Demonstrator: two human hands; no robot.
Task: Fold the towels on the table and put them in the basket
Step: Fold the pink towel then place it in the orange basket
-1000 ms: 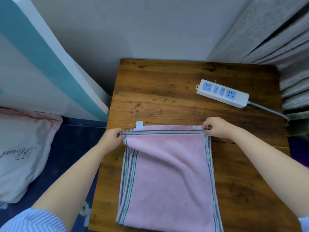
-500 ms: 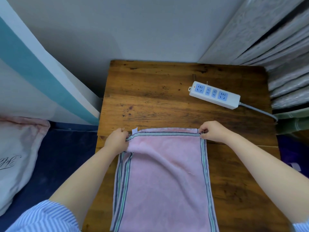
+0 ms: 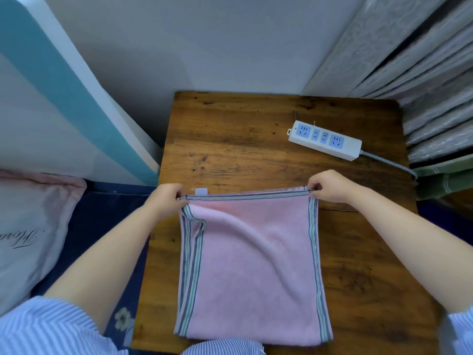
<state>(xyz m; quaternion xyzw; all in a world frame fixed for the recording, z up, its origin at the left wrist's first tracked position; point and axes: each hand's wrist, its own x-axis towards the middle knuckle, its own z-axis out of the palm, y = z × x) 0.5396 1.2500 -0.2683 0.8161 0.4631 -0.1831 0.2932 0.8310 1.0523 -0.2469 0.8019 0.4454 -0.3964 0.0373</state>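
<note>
The left hand [image 3: 166,201] pinches the far left corner of the pink towel [image 3: 252,265], fingers curled over the striped hem, and the right hand [image 3: 330,187] pinches the far right corner the same way, so the far edge is pulled straight between them. The towel lies down the middle of the table [image 3: 230,139], its near edge close to the table's near edge. It looks doubled over, with a small white tag [image 3: 201,191] poking out at the far left corner. Near the left hand the striped border curls inward, so the layers are not lined up there. Beyond the hands, a power strip [image 3: 325,139] sits toward the far right corner of the table, well apart from the towel. No basket can be picked out for certain. The risk, as I judge it: if that curl is not smoothed before the next fold, it gets pressed in and the fold comes out crooked; uneven tugging could also slide the layers apart
</note>
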